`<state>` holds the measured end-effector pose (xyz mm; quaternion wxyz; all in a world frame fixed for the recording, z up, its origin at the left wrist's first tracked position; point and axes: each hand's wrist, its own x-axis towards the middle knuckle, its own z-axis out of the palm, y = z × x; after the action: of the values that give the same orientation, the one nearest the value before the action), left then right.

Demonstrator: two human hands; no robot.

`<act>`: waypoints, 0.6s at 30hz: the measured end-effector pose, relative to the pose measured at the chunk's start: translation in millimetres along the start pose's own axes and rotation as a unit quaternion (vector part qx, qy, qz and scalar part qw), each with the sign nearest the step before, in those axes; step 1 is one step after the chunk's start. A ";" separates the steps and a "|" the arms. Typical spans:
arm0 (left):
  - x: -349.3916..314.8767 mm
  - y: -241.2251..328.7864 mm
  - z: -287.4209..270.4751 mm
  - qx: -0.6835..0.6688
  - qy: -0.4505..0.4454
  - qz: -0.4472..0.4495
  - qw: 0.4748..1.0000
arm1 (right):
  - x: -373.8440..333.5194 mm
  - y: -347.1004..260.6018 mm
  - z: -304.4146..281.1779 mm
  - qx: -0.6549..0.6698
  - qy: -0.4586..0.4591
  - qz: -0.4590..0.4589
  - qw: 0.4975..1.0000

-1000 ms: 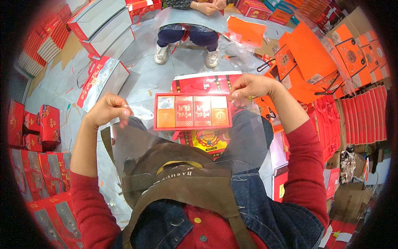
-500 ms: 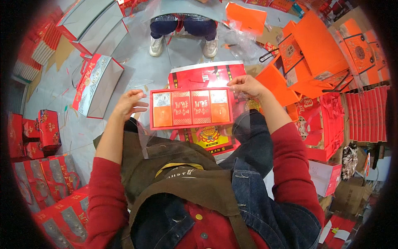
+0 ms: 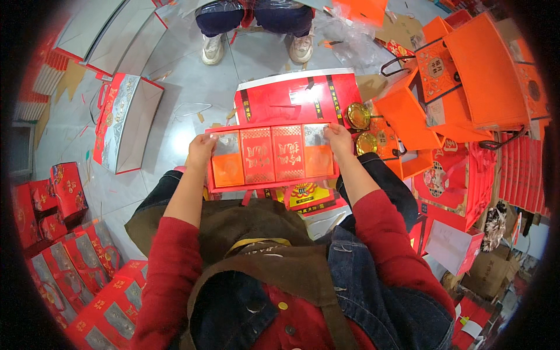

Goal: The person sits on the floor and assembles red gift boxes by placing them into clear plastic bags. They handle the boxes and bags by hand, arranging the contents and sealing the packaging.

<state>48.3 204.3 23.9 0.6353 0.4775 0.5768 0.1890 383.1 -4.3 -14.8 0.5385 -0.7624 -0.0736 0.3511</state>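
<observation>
My left hand (image 3: 200, 150) now reaches the box (image 3: 273, 154); with my right hand (image 3: 340, 142), I pinch both far corners, likely steadying it.

Smooth pale-grey floor tiles (image 3: 186, 70) with thin straight joints spread beneath everything, littered with small coloured scraps. Whitish light leaves a soft sheen on them. Crumpled clear plastic sheeting (image 3: 357, 49) lies toward the far side. Large bright-orange paper bags (image 3: 493, 76) crowd the right, brown corrugated cardboard (image 3: 492, 271) below; small red patterned boxes (image 3: 69, 188) stand at left.
</observation>
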 end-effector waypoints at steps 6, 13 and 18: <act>15.0 -21.6 15.3 0.064 0.091 0.080 0.991 | 7.5 16.0 5.3 0.014 0.090 -0.049 0.995; 8.1 7.3 27.6 0.380 0.140 0.057 0.912 | 11.6 -1.5 6.9 -0.147 0.103 -0.033 0.983; 7.2 6.5 30.2 0.378 0.169 0.025 0.910 | 38.9 20.7 0.6 -0.273 0.130 -0.114 0.946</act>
<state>79.8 201.3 21.6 0.2957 0.6571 0.6915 0.0508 406.1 6.8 -50.7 0.3510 -0.9057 -0.1824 0.1523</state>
